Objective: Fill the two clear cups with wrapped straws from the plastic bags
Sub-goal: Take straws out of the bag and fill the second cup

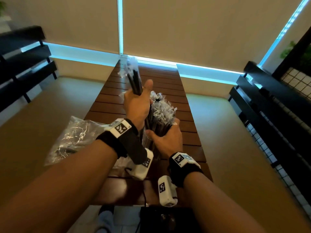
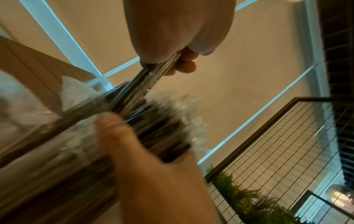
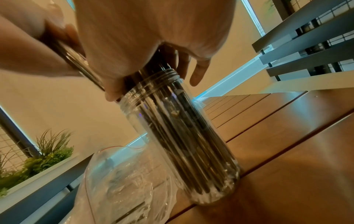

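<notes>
Above table (image 1: 188,105), left hand (image 1: 136,105) raised gripping straws (image 1: 133,78), right hand (image 1: 165,138) clasping cup (image 3: 184,136)

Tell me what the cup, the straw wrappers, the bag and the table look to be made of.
Clear cup: likely transparent glossy plastic, moulded thread rings at its mouth.
Straw wrappers: thin clear film, crinkled and glinting at the ends, over black straws.
Plastic bag: soft clear film, wrinkled, shiny.
Table: brown slats with a satin sheen, apparently wood, though possibly imitation.

The clear cup (image 3: 184,145) is hidden behind both hands in the head view, and the straws (image 2: 153,124) are blurred in the left-wrist view.
</notes>
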Motion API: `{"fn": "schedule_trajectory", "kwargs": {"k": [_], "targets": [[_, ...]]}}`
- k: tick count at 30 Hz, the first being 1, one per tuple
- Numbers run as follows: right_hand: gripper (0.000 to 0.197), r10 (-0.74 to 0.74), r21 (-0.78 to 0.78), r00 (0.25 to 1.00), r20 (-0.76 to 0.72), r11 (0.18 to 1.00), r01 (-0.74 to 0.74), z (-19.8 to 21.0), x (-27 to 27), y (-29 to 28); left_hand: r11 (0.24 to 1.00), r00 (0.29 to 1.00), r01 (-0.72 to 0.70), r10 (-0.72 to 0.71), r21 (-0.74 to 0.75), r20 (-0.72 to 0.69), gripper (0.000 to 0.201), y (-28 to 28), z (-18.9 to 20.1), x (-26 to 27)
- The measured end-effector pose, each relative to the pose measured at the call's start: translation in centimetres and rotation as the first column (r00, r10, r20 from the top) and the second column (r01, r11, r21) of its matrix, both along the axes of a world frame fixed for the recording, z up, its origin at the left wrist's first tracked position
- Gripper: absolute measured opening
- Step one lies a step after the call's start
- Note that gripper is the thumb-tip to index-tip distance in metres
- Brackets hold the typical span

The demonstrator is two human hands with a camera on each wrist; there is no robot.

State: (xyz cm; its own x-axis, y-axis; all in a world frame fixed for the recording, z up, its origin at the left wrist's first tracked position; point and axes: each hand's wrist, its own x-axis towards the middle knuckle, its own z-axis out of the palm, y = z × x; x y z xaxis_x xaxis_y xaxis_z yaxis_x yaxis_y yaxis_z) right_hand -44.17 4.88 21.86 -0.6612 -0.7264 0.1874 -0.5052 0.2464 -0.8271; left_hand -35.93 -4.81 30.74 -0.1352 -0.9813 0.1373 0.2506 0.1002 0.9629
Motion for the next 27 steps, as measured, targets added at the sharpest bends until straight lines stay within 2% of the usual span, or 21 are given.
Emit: {"fn": "schedule_trajectory", "kwargs": {"k": [2, 5, 8, 11, 16, 18, 21, 23, 25, 27], "targets": [[0.088, 0.005, -0.011, 1.000, 0.001, 1.000, -0.005, 0.1, 0.2, -0.1, 1.000, 0.999, 0.026, -0.026, 0.009, 0.028, 0.040, 0.0, -1.5, 0.1], [0.097, -0.005, -0.024, 1.000, -0.004, 1.000, 0.005, 0.0, 0.5, -0.2, 0.993, 0.991, 0.105, -0.099, -0.060, 0.095, 0.039, 0.2, -2.0, -0.2], [0.092, -0.020, -0.025, 1.000, 0.020, 0.999, 0.020, 0.2, 0.8, -0.5, 0.985, 0.980, 0.147, -0.133, -0.085, 0.150, 0.036, 0.5, -2.7, -0.6], [0.084, -0.028, -0.012, 0.999, 0.020, 1.000, 0.029, 0.2, 0.9, -0.6, 0.983, 0.969, 0.135, -0.104, -0.128, 0.223, 0.045, 0.7, -4.2, -0.9], [0.095, 0.008, 0.027, 1.000, -0.017, 1.000, -0.007, -0.1, 0.8, -0.4, 0.930, 0.942, 0.171, -0.058, -0.325, 0.330, 0.058, 1.2, -6.1, -0.9], [0.092, 0.003, 0.025, 1.000, -0.024, 1.000, -0.002, -0.1, 0.9, -0.3, 0.939, 0.927, 0.179, -0.061, -0.294, 0.371, 0.068, 1.4, -7.1, -0.7], [0.091, 0.005, 0.022, 1.000, 0.005, 1.000, -0.005, -0.1, 0.9, -0.2, 0.970, 0.899, 0.192, -0.112, -0.150, 0.424, 0.064, 1.6, -7.4, 0.2], [0.094, 0.012, 0.024, 1.000, 0.002, 1.000, -0.012, -0.2, 0.9, -0.3, 0.960, 0.869, 0.226, -0.122, -0.164, 0.480, 0.064, 1.6, -6.6, 1.1], [0.097, 0.018, 0.032, 1.000, -0.015, 0.999, -0.017, -0.3, 1.0, -0.2, 0.929, 0.811, 0.239, -0.030, -0.283, 0.585, 0.070, 1.6, -5.2, 1.9], [0.099, 0.015, 0.029, 1.000, -0.006, 0.999, -0.015, -0.3, 1.1, -0.2, 0.863, 0.795, 0.205, 0.130, -0.463, 0.593, 0.081, 1.3, -3.2, 2.3]]}}
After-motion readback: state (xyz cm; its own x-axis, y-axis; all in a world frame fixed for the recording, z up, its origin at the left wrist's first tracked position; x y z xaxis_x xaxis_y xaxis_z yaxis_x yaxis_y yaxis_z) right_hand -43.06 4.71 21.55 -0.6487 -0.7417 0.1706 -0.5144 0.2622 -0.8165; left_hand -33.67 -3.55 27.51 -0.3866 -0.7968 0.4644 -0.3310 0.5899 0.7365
